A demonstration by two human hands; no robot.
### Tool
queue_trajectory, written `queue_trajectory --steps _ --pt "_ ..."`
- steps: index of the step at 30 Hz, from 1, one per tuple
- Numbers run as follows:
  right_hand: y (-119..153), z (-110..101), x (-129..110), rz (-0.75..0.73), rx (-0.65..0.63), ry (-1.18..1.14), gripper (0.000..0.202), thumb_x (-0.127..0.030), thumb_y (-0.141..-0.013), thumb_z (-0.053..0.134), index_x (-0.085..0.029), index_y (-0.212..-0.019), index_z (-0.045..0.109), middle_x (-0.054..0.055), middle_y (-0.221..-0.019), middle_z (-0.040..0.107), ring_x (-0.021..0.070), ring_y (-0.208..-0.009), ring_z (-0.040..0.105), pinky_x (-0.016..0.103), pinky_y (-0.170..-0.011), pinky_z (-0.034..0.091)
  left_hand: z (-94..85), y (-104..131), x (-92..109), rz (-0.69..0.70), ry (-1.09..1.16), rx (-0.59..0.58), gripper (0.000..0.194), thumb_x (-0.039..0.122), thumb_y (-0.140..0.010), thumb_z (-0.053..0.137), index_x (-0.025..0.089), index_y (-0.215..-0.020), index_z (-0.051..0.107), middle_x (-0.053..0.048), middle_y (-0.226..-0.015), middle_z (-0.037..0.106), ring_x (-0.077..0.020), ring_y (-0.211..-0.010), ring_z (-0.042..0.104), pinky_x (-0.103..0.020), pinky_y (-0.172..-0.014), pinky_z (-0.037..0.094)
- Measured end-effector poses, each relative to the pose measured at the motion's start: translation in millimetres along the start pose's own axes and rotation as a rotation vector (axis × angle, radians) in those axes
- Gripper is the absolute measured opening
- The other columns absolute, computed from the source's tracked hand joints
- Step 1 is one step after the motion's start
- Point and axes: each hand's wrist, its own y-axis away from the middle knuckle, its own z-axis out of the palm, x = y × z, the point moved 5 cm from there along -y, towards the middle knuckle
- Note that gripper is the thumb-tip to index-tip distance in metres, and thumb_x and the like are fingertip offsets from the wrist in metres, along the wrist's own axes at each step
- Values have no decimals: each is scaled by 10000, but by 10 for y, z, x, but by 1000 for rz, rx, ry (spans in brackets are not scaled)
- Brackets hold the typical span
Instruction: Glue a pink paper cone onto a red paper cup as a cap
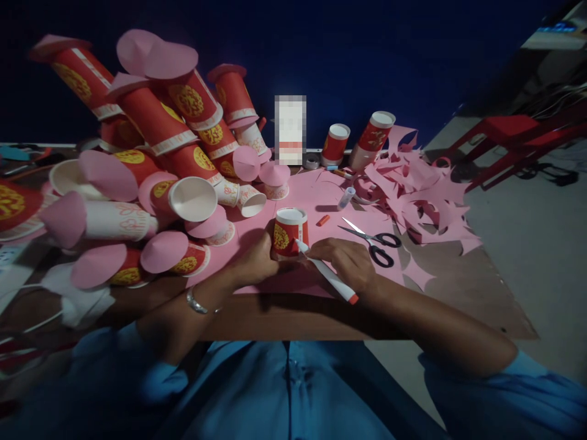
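A red paper cup (291, 232) with a yellow emblem and a white rim stands upside down on pink paper (302, 189) near the table's front. My left hand (259, 256) is closed on the cup's left side. In my right hand (346, 260) is a white marker (334, 281) with a red end, its tip at the cup's front. A red marker cap (323, 220) lies to the right of the cup. Open scissors (373, 241) with black handles rest further right, below a small clear glue bottle (346, 198).
Stacked red and white cups with pink paper cones (172, 58) fill the left side. Pink paper scraps (417, 195) are heaped at the right, near two more upturned cups (336, 143) at the back. A red stool (509, 137) stands beyond the table's right edge.
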Motion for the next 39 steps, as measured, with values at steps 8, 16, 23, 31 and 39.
queue_trajectory --steps 8,16,23,31,39 --pt "7 -3 -8 6 -12 -18 126 -135 -984 677 -159 -1101 635 41 -825 758 170 -719 741 279 -641 617 -32 -8 -77 -15 12 5 1071 428 -593 984 195 -1458 397 -166 -1354 684 -342 -1219 694 -478 -1013 577" --pt "-17 -36 15 11 8 -19 164 -116 -976 669 -169 -1128 636 35 -825 764 173 -732 746 273 -640 604 -50 1 -48 32 65 -12 941 437 -623 979 207 -1393 489 -145 -1301 727 -336 -1201 709 -469 -1014 580" --pt "-5 -74 80 55 25 -14 138 -113 -979 649 -178 -1100 645 26 -810 751 168 -699 728 270 -609 567 -17 19 52 93 119 -42 781 331 -705 942 196 -1353 527 -130 -1298 732 -297 -1168 723 -444 -1023 578" --pt "-6 -74 109 81 -6 5 105 -131 -998 624 -200 -1077 620 21 -793 741 156 -703 726 256 -598 552 -40 8 -30 94 146 -71 772 259 -728 919 198 -1386 522 -145 -1365 700 -307 -1260 685 -452 -1068 558" --pt "-32 -95 85 63 45 9 114 -133 -993 646 -205 -1075 614 21 -776 744 159 -675 729 261 -581 569 -42 1 -48 74 163 -56 822 306 -690 948 202 -1381 514 -147 -1351 712 -322 -1259 691 -470 -1078 555"
